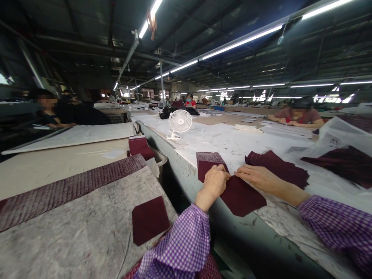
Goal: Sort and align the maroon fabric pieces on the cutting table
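Note:
A maroon fabric piece (244, 196) with cut-off corners hangs partly over the near edge of the white-covered table. My left hand (214, 182) is closed in a pinch at its upper left edge. From the other side, my right hand (258, 178) has its fingertips together on the same piece's top corner. Beneath and beyond the left hand lies another maroon piece (204, 170) with a speckled grey band; part of it is hidden by the hand. Behind my right hand sits a crumpled stack of maroon fabric (276, 166).
A small white fan (180, 121) stands ahead on the table. On the left surface are a single maroon piece (150, 221), a striped knit strip (75, 190) and folded maroon fabric (141, 147). A clear plastic bag (343, 135) lies right. A dark gap separates the tables. Co-workers sit left and right.

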{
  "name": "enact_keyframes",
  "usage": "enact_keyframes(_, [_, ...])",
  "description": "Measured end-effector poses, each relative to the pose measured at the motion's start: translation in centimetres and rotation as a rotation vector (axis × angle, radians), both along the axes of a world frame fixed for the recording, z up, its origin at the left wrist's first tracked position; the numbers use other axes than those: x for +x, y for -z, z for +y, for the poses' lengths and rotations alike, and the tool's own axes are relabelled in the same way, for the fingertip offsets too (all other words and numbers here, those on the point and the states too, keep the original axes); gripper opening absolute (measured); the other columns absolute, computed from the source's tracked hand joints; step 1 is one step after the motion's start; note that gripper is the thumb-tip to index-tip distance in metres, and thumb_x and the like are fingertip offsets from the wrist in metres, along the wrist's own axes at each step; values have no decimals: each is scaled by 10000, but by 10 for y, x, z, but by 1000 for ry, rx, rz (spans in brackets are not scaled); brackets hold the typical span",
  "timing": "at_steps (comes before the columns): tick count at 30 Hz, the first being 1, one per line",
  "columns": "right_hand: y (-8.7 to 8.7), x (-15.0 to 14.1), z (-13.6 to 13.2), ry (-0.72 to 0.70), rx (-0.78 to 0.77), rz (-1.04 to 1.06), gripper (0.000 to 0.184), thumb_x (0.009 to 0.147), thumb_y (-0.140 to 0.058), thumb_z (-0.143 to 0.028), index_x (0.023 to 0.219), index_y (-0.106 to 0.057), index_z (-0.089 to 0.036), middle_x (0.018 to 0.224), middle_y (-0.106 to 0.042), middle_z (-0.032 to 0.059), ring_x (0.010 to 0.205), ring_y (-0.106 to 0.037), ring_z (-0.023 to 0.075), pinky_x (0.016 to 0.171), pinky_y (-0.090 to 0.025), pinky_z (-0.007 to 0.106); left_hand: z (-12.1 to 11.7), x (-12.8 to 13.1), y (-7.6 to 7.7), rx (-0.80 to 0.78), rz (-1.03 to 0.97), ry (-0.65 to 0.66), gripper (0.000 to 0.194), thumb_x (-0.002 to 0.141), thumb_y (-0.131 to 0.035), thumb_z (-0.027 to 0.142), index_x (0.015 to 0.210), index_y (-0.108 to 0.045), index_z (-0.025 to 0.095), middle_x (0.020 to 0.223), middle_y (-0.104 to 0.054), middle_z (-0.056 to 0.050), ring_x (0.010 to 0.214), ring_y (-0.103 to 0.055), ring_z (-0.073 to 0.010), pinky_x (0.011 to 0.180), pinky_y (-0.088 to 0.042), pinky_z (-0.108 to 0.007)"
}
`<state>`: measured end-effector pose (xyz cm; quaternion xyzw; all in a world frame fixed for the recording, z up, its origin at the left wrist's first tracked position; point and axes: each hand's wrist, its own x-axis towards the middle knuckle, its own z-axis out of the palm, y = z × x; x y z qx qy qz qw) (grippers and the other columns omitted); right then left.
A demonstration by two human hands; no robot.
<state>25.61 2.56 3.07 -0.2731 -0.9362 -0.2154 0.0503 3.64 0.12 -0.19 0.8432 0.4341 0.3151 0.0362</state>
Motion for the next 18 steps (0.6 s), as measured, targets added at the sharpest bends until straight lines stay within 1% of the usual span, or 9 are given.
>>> enact_keyframes(3, [-6,-4,-4,21,8,93,347,888,-360,-92,1062,-652,-158,1051,-664,118,936,-619,232,830,-497,387,-1,2,-2,0,25,-9,284,904,-461,178,918,-737,242,915,-613,-23,841,-506,-174,736,-435,-269])
enact_keyframes(5, [-7,-13,-9,28,-77,184,361,921,-319,-141,1079,-643,-133,1105,-660,128,980,-626,222,862,-510,364,-1,3,-3,-6,31,-14,284,903,-462,175,927,-737,243,917,-614,-24,848,-514,-172,747,-440,-265])
enact_keyframes(7, [-6,-21,-12,45,-194,234,373,946,-299,-200,1055,-651,-138,1063,-681,114,949,-647,207,855,-527,339,0,1,-4,-10,14,-9,269,904,-477,191,938,-737,247,920,-619,-26,870,-528,-178,759,-448,-267])
enact_keyframes(9, [-4,-27,-15,75,-262,240,384,948,-298,-228,1033,-665,-153,1035,-692,100,914,-660,207,844,-537,345,1,-5,-5,-32,-29,18,228,895,-519,217,955,-737,242,927,-629,-27,896,-551,-183,776,-459,-267])
enact_keyframes(11, [-2,-28,-15,94,-277,238,395,942,-301,-237,1061,-669,-153,1078,-682,105,943,-655,217,862,-533,364,0,-17,-5,-80,-98,48,191,874,-566,223,957,-737,228,919,-643,-23,886,-582,-173,788,-469,-258])
enact_keyframes(14, [-4,-27,-17,118,-299,216,411,937,-305,-244,1091,-672,-140,1126,-664,118,966,-646,228,868,-529,372,-3,-38,-4,-131,-198,74,159,850,-598,187,914,-743,201,882,-652,-20,825,-613,-151,775,-480,-240])
enact_keyframes(16, [-8,-28,-19,125,-321,178,417,931,-305,-224,1094,-678,-135,1139,-657,126,974,-641,235,859,-526,365,-7,-48,-2,-125,-238,92,154,850,-594,171,893,-742,181,864,-647,-26,804,-616,-147,762,-481,-235])
enact_keyframes(18, [-12,-30,-23,125,-338,124,429,927,-295,-193,1109,-679,-133,1148,-648,131,983,-636,237,856,-518,352,-11,-53,1,-88,-245,105,165,865,-573,168,889,-736,167,863,-640,-33,797,-612,-146,744,-475,-233])
